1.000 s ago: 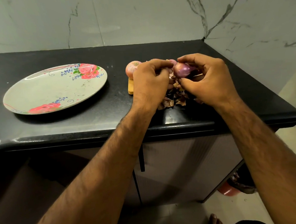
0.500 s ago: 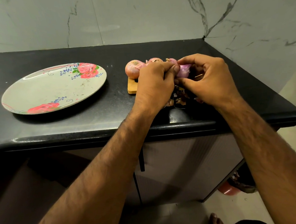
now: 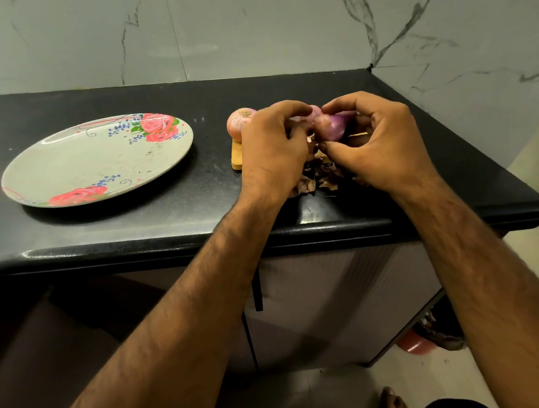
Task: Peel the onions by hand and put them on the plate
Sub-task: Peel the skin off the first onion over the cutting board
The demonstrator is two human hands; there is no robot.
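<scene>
A glossy purple onion [image 3: 331, 126] is held between both hands above the black counter. My right hand [image 3: 381, 143] grips it from the right, thumb beneath and fingers curled over the top. My left hand [image 3: 274, 153] pinches at its left side, fingertips on the skin. An unpeeled pinkish onion [image 3: 239, 123] sits on a small wooden board [image 3: 237, 157], partly hidden behind my left hand; further onions behind the hands are mostly covered. The flowered plate [image 3: 98, 160] lies to the left with nothing on it.
Dry brown onion skins [image 3: 318, 177] lie in a pile on the counter under my hands. The counter's front edge [image 3: 169, 244] runs below my forearms; its right end drops off near the marble wall. Cabinet doors and floor show beneath.
My left hand moved from covering the onion's left side to pinching it, exposing more purple surface. The onion turned slightly in my right hand. Plate and board stayed put.
</scene>
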